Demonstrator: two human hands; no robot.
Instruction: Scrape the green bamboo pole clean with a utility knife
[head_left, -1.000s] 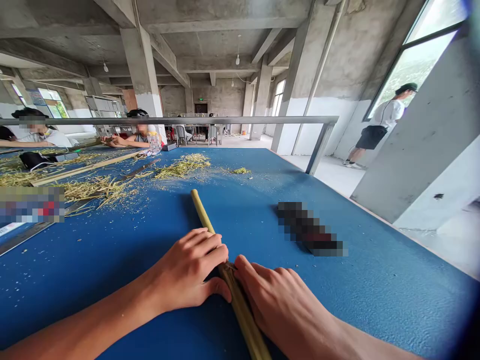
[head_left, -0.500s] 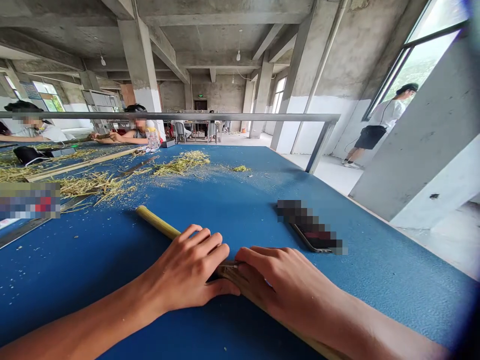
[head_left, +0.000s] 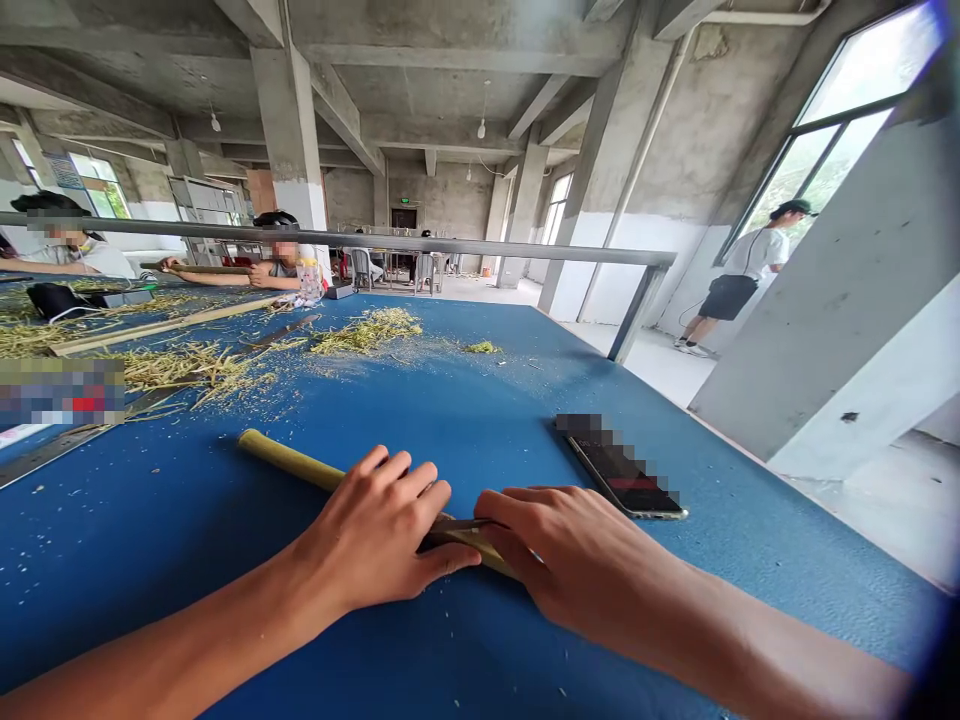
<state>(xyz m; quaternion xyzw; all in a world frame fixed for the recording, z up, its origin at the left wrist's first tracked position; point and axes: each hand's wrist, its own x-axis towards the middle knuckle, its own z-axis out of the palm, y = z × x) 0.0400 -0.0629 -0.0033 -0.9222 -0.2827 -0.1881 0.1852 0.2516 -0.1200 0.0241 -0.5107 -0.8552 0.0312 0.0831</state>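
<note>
A yellow-green bamboo stick (head_left: 289,459) lies across the blue table (head_left: 465,420), its far end pointing left. My left hand (head_left: 382,530) rests on its middle, fingers curled over it and thumb pressed along it. My right hand (head_left: 559,555) covers the stick just to the right, fingers closed on it where a thin dark sliver shows between the two hands. The stick's near end is hidden under my right hand and forearm.
A phone (head_left: 626,475) lies flat right of my hands. Bamboo shavings (head_left: 367,330) and long strips (head_left: 161,328) litter the far left of the table. Two people sit at the far left; another stands by the window (head_left: 739,280). A metal rail (head_left: 450,245) runs above the far edge.
The stick has swung anticlockwise under my hands: its far end moved from pointing away to pointing left. Both hands stayed on it and shifted slightly.
</note>
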